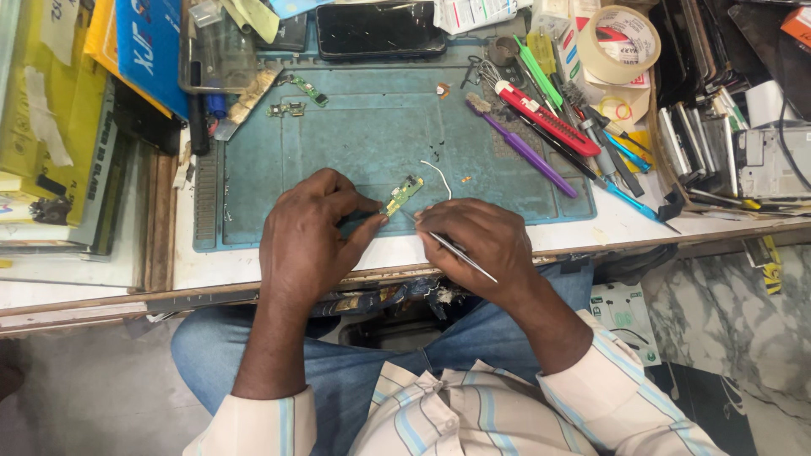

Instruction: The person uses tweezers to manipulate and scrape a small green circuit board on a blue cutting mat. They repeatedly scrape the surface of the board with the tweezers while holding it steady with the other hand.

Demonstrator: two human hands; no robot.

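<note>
Left hand [306, 239] pinched on a small green circuit board [402, 194] at its lower end — board tilted, just above the blue work mat [355, 135]. Right hand [481, 241] closed around metal tweezers [452, 249], tips toward the board's lower edge — contact unclear. Thin white wire [438, 176] just beside the board.

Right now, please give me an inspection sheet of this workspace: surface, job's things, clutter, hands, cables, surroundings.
Surface: teal work mat on a white bench, worn and stained.
Job's things: small green circuit board pinched at the mat's front edge; thin metal tweezers point at it.
Clutter: purple toothbrush, red utility knife, tape roll, dark phone, two more small boards.
Hands: left hand has its grip on the board; right hand has its grip on the tweezers.
Cables: short white wire lying beside the board.
Surroundings: yellow and blue boxes left, stacked phone parts right.
</note>
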